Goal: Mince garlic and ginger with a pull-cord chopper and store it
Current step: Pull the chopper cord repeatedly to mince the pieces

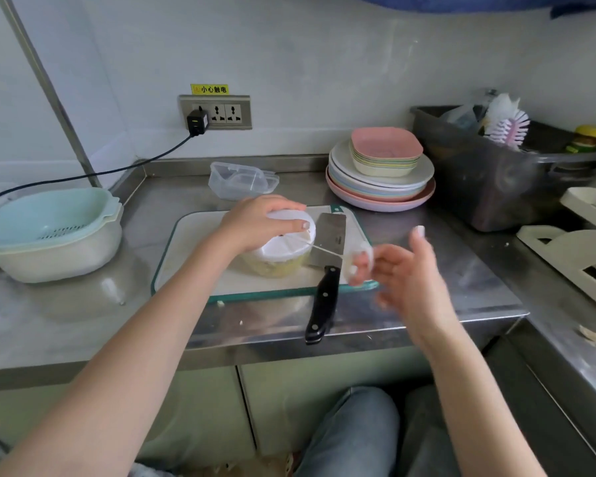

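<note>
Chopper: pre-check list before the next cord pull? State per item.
1. Left hand presses down on the chopper lid: ok.
2. Chopper stands upright on the cutting board: ok.
3. Right hand holds the pull handle, cord out and taut: ok, though the hand is blurred.
4. Contents minced enough: cannot tell; yellowish bits show through the bowl wall, fineness unclear.
5. Cleaver clear of the pull path: not ok; it lies right beside the chopper, under the cord, handle overhanging the counter edge.
6. Storage container ready: ok; it sits behind the board, seemingly open and empty.
</note>
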A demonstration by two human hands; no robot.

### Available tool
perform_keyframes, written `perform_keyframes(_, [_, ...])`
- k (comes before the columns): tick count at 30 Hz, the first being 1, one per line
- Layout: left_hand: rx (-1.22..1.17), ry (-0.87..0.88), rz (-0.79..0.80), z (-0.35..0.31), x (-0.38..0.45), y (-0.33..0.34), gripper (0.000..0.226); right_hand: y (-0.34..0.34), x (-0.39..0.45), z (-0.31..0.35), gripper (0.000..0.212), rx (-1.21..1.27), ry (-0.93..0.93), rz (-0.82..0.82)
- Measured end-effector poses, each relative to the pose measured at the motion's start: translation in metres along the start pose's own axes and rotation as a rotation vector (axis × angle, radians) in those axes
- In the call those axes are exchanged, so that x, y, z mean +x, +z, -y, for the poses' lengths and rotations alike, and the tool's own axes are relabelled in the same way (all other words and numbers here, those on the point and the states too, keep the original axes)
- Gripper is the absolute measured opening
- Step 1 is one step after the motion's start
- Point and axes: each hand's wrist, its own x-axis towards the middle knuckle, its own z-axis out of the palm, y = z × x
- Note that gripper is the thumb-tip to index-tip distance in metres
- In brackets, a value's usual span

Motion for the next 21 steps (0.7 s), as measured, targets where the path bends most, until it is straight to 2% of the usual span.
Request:
perform_keyframes(1, [0.005, 0.01, 0.003, 0.0, 0.0, 0.001, 0.048, 0.021, 0.003, 0.0, 0.069, -0.114, -0.015, 0.177])
perform_keyframes(2, [0.005, 0.016, 0.006, 0.0, -0.001, 0.001, 0.047, 0.033, 0.006, -0.003, 0.068, -0.189, -0.047, 0.271])
perform_keyframes(3, [-0.002, 0.017, 0.01, 0.0, -0.001, 0.0, 0.047, 0.034, 0.007, -0.005, 0.065, -0.229, -0.077, 0.281])
perform_keyframes(4, [-0.017, 0.016, 0.015, 0.0, -0.001, 0.0, 0.047, 0.025, 0.005, -0.003, 0.064, -0.224, -0.066, 0.204])
perform_keyframes(6, [-0.034, 0.012, 0.032, -0.001, -0.002, -0.001, 0.047, -0.014, -0.003, -0.005, 0.065, -0.087, -0.021, -0.16])
perform_keyframes(8, [-0.019, 0.019, 0.037, -0.002, -0.002, -0.001, 0.042, -0.053, -0.015, -0.008, 0.067, 0.118, -0.062, -0.486])
perform_keyframes(9, [-0.015, 0.02, 0.028, -0.002, -0.002, -0.002, 0.043, -0.062, -0.017, -0.01, 0.067, 0.176, -0.07, -0.551])
perform_keyframes(10, [-0.01, 0.014, 0.015, -0.002, -0.001, -0.001, 0.047, -0.059, -0.017, -0.01, 0.065, 0.206, -0.069, -0.525])
perform_keyframes(11, [0.003, 0.006, 0.009, -0.002, -0.001, -0.001, 0.051, -0.049, -0.013, -0.011, 0.064, 0.178, -0.061, -0.405])
perform_keyframes(14, [0.012, -0.007, 0.017, -0.002, -0.002, -0.001, 0.048, 0.006, -0.001, -0.008, 0.07, -0.078, -0.043, 0.135])
perform_keyframes(15, [0.01, -0.004, 0.016, -0.003, -0.002, -0.001, 0.046, 0.016, 0.002, -0.01, 0.07, -0.148, -0.064, 0.229])
perform_keyframes(16, [0.009, -0.003, 0.018, -0.003, -0.003, -0.002, 0.045, 0.017, 0.003, -0.012, 0.069, -0.188, -0.084, 0.245])
perform_keyframes(17, [0.007, 0.0, 0.024, -0.004, -0.003, -0.002, 0.046, 0.011, 0.002, -0.012, 0.068, -0.192, -0.079, 0.187])
perform_keyframes(18, [0.003, -0.001, 0.031, -0.003, -0.003, -0.002, 0.047, -0.003, -0.002, -0.012, 0.067, -0.157, -0.052, 0.055])
perform_keyframes(20, [-0.013, -0.001, 0.044, -0.003, -0.002, -0.001, 0.05, -0.039, -0.01, -0.018, 0.066, 0.026, -0.038, -0.299])
perform_keyframes(21, [-0.018, 0.001, 0.039, -0.003, -0.002, 0.0, 0.05, -0.053, -0.013, -0.02, 0.064, 0.122, -0.046, -0.421])
